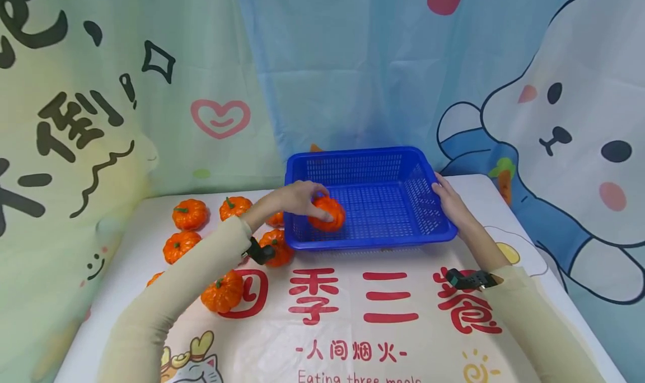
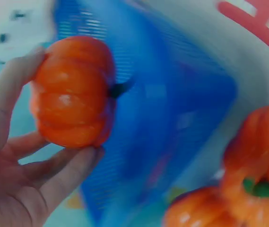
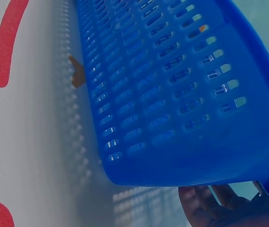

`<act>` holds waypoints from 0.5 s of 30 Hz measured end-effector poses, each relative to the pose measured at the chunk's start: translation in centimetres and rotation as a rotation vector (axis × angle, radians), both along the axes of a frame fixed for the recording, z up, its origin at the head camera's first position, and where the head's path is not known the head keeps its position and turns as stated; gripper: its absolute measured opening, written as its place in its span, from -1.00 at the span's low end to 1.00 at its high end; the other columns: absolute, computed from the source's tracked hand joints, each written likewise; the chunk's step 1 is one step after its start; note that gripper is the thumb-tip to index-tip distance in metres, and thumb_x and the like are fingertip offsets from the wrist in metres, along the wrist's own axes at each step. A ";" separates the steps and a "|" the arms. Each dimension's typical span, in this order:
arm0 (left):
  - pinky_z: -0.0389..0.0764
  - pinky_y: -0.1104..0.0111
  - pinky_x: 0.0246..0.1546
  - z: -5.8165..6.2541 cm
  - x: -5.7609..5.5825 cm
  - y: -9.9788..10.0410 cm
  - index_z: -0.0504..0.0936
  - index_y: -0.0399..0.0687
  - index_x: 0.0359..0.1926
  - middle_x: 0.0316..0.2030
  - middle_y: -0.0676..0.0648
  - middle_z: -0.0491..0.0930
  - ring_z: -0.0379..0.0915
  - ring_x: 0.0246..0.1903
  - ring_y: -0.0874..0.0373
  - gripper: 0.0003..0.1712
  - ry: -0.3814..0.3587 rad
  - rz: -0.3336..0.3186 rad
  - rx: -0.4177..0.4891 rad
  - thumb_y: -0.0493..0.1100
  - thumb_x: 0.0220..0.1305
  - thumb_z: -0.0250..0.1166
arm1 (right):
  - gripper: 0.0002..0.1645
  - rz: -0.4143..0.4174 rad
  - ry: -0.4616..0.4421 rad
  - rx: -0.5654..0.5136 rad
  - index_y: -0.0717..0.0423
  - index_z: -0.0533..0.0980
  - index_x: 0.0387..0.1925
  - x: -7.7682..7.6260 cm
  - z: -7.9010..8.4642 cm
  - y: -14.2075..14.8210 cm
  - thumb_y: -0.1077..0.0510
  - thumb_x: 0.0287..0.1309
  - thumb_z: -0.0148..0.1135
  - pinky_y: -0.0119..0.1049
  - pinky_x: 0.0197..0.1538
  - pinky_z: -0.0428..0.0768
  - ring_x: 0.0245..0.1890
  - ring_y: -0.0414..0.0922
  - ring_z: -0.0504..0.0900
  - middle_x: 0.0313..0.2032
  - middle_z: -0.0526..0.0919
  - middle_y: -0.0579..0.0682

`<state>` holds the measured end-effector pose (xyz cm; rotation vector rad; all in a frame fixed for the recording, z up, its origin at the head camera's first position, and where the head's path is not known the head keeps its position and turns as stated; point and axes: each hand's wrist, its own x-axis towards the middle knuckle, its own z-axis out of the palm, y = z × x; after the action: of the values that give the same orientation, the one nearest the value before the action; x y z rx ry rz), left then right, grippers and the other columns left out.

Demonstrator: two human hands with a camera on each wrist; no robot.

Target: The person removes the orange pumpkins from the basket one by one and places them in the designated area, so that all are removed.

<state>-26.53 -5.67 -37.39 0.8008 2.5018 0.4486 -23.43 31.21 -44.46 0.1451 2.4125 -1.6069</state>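
Observation:
My left hand [image 1: 302, 197] grips a small orange pumpkin [image 1: 328, 214] above the left end of a blue plastic basket [image 1: 373, 245]. In the left wrist view, thumb and fingers [image 2: 73, 175] wrap the pumpkin [image 2: 73, 92], its dark green stem pointing towards the basket [image 2: 191, 90]. My right hand [image 1: 449, 202] holds the basket at its right end. The right wrist view has the right-hand fingers [image 3: 219, 203] at the basket's end wall [image 3: 195, 156]; part of that hand is hidden. More pumpkins lie left of the basket, including one [image 1: 276, 247] near its front left corner.
Several pumpkins, one [image 1: 189, 214] at the back and another [image 1: 223, 292] nearer the front, stand on the left of the table, partly behind my left sleeve [image 1: 186, 293]. A printed cloth [image 1: 353, 338] covers the table. A patterned curtain [image 1: 322, 64] hangs behind the basket.

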 end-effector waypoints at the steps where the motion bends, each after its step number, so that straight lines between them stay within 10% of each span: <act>1: 0.60 0.21 0.04 0.7 0.5 -0.6 0.40 -0.07 0.31 0.14 -0.17 0.54 0.48 0.07 -0.01 -0.17 0.010 0.021 0.065 0.25 0.11 0.37 | -0.29 0.001 -0.002 0.003 -0.10 -0.43 0.52 -0.1 -0.2 0.1 -0.11 0.51 -0.52 0.37 0.44 -0.27 0.51 0.32 -0.28 0.53 -0.31 0.23; 7: 0.65 0.21 -0.07 3.4 6.6 -5.6 0.38 0.01 0.32 0.15 -0.07 0.51 0.50 0.02 0.04 -0.22 0.076 0.108 0.378 0.08 0.11 0.43 | -0.27 0.001 0.005 0.014 -0.19 -0.41 0.52 -1.0 -1.8 1.0 -0.22 0.48 -0.52 0.36 0.45 -0.25 0.52 0.30 -0.26 0.54 -0.28 0.19; 15: 0.65 0.07 -0.01 -0.3 16.4 -12.4 0.42 0.04 0.27 0.14 -0.05 0.53 0.53 0.04 0.01 -0.14 0.230 0.364 0.393 0.20 -0.03 0.49 | -0.27 0.012 0.011 0.008 -0.17 -0.43 0.52 -1.2 -2.1 1.0 -0.21 0.49 -0.52 0.34 0.46 -0.25 0.51 0.32 -0.26 0.53 -0.29 0.22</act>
<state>-10.12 -18.05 -37.71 0.5537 2.8286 1.0523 -24.60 32.25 -46.58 0.1241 2.4236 -1.5970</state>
